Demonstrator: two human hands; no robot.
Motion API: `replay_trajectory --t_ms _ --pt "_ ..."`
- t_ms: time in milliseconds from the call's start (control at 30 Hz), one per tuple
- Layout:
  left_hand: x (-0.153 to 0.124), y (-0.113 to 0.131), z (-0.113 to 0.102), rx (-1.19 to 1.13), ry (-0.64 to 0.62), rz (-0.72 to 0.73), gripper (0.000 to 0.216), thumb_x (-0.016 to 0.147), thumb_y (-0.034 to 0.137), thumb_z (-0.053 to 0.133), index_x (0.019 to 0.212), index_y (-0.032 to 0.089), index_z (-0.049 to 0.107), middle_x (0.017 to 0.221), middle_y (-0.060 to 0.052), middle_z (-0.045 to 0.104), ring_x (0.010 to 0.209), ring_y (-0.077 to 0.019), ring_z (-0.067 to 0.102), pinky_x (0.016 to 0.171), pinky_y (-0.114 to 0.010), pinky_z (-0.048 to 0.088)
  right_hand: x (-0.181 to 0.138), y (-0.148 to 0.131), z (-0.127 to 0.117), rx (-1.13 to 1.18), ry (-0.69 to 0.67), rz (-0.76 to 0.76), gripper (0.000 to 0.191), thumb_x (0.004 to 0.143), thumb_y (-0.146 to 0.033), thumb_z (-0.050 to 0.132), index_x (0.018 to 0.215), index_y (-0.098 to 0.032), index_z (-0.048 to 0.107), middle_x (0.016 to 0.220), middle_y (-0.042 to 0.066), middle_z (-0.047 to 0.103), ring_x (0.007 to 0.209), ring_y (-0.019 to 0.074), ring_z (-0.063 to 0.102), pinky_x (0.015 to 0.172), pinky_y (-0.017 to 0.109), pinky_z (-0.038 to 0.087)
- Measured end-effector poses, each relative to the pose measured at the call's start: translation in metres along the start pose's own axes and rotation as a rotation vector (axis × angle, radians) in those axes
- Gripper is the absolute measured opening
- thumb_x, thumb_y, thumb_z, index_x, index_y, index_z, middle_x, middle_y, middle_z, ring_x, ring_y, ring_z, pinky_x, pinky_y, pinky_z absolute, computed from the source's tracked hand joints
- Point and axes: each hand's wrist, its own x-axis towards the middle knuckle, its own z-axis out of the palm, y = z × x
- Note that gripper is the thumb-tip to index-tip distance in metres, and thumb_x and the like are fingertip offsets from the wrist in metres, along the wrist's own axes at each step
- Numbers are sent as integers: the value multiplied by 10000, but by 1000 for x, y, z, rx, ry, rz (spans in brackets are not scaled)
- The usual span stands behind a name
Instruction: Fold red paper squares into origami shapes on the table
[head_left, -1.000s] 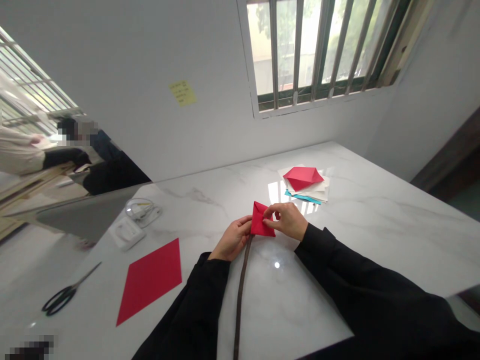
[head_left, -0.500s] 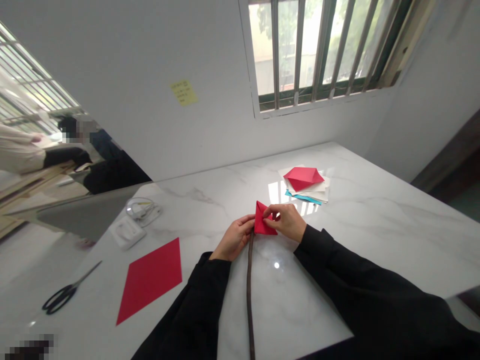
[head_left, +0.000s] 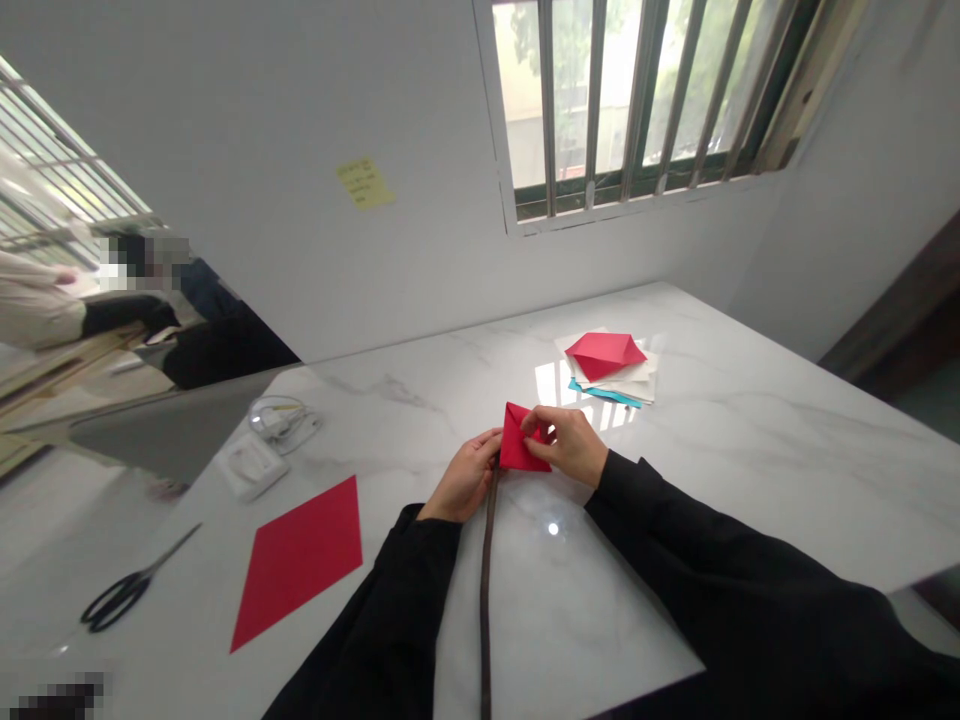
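A small piece of folded red paper [head_left: 517, 448] is held just above the marble-patterned table. My left hand [head_left: 469, 475] grips its left edge, fingers closed. My right hand [head_left: 568, 443] pinches at the paper's face from the right, thumb and forefinger together on it. A thin dark brown strap or cord [head_left: 486, 590] hangs below my left hand and runs to the bottom of the view; its upper end is hidden there. To the left, a flat red sheet [head_left: 300, 562] lies on the table.
Black-handled scissors [head_left: 135, 585] lie at the left. Behind them are a white case [head_left: 251, 465] and a coiled white cable [head_left: 285, 422]. A paper stack topped by a folded red piece [head_left: 606, 352] sits at the back. Two people [head_left: 202, 320] appear at far left, past the wall.
The folded red paper and the upper part of the dark strap have shifted slightly left. Both hands keep nearly the same hold.
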Motion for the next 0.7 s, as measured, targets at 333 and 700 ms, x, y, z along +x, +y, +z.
replay_trajectory --t_ms 333,700 --pt "-3 -3 0 4 36 8 516 754 634 791 797 139 651 569 63 435 497 -62 294 483 -231 238 -1 1 4 9 -26 -28 183 791 -64 645 904 -197 699 865 6 725 726 133 636 684 247 530" --pt "0 -3 1 3 80 -40 369 763 431 819 923 138 662 600 78 417 507 -61 294 513 -224 233 -1 1 1 -41 -18 -44 190 790 -36 668 889 -191 717 861 5 694 669 110 600 666 233 493"
